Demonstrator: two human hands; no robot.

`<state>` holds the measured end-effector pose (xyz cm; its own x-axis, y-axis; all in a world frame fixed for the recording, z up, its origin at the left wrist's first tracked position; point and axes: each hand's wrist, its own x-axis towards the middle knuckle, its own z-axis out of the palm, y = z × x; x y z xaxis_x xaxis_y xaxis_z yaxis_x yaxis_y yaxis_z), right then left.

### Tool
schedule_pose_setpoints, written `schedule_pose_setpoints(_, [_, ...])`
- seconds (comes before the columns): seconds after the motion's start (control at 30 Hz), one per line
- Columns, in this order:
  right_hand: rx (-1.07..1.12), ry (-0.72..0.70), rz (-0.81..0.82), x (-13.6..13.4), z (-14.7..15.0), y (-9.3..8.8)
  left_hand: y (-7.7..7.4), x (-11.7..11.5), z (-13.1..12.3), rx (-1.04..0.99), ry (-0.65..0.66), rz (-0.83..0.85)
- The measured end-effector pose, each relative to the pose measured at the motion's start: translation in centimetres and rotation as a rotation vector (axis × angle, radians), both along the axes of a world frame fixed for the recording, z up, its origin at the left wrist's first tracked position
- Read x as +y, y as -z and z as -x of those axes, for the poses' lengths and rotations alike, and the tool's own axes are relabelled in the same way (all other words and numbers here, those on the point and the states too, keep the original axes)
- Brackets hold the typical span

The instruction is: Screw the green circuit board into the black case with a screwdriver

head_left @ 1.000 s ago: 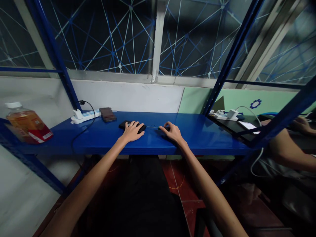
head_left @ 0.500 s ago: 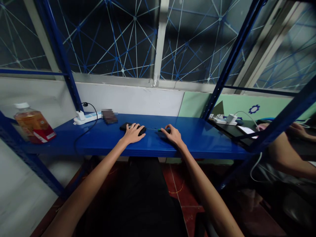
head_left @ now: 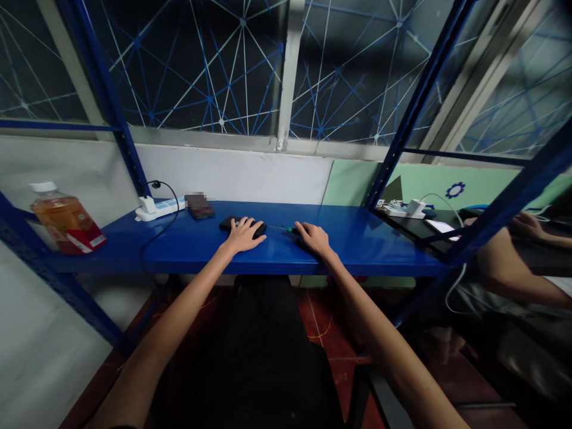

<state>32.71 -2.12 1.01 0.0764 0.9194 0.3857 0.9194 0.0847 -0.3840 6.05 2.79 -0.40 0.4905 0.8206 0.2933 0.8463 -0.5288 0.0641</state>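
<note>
On the blue tabletop [head_left: 353, 238] lies a flat black device [head_left: 227, 224], mostly covered by my left hand [head_left: 243, 235]. Its fingers spread over the top and press the device down, with the thumb at its left part. My right hand [head_left: 314, 239] is closed around a screwdriver [head_left: 290, 230] with a green handle, most of which the fingers hide. The thin shaft lies nearly level and points left, its tip close to the device's right end. Whether the tip touches it, I cannot tell. A few tiny dark bits lie just behind the shaft.
Back left are a white power strip [head_left: 163, 208] with a black cable and a blurred brown object [head_left: 199, 206]. A bottle of amber drink [head_left: 67, 221] stands far left. Blue uprights flank the desk. At right, another person's forearm [head_left: 509, 268] rests by a black desk with a charger [head_left: 415, 207].
The view has shifted slightly. My right hand has changed its hold a little, with less of the green handle showing. My left hand stays on the black device.
</note>
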Motion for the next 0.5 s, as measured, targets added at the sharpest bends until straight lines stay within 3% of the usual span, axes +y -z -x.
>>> schedule_pose_setpoints(0.3, [0.070, -0.028, -0.022, -0.11, -0.67, 0.29, -0.10, 0.12, 0.13, 0.013, 0.000, 0.038])
schedule_pose_setpoints(0.5, [-0.049, -0.017, -0.050, -0.60, 0.06, -0.05, -0.21, -0.10, 0.12, 0.019, -0.010, 0.027])
